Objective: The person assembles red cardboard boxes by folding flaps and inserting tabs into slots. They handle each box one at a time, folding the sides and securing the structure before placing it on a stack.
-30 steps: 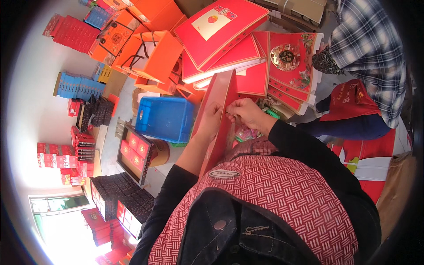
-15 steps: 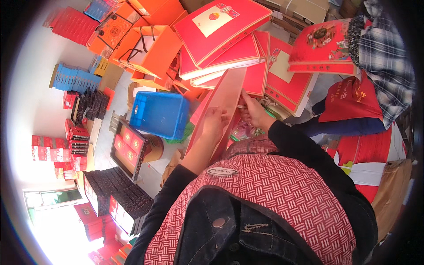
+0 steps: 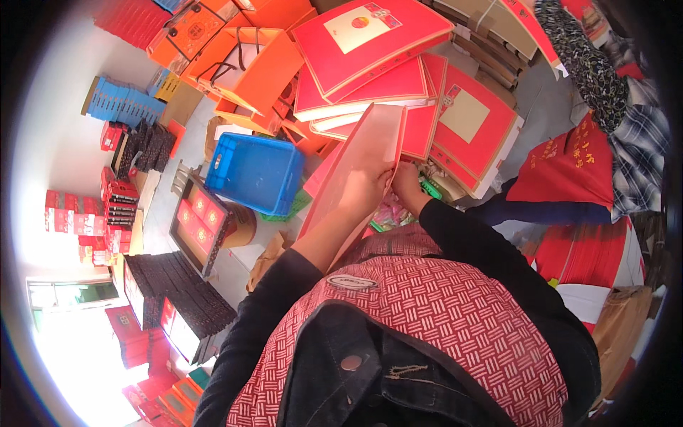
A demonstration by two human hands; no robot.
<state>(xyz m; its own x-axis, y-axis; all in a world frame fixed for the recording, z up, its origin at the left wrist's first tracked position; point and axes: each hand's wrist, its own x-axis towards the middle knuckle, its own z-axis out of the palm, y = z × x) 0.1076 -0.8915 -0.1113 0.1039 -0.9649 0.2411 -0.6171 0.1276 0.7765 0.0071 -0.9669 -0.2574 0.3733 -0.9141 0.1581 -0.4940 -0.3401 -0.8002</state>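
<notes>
A tall, open red cardboard gift bag [image 3: 353,160] with a pale inside leans in front of my red patterned apron. My left hand [image 3: 368,186] reaches inside it, fingers closed at its right-hand wall. On the outer side of that wall, my right hand [image 3: 408,183] is closed at the same edge, close to the left one. The fingertips are partly hidden, and I cannot make out whether they pinch something small too. Beyond the bag, large flat red gift packages [image 3: 373,43] with pale labels lie in a loose pile.
A blue plastic crate [image 3: 256,171] stands left of the bag, with orange gift bags [image 3: 249,67] behind it. A framed tray of red packs [image 3: 201,219] and stacked dark boxes [image 3: 178,299] lie farther left. A co-worker's plaid sleeve [image 3: 637,153] and red apron [image 3: 569,167] are at right.
My left hand has moved right along the bag's inside, up to its right wall beside my right hand. The co-worker's red package has moved up to the top right. The view has shifted slightly.
</notes>
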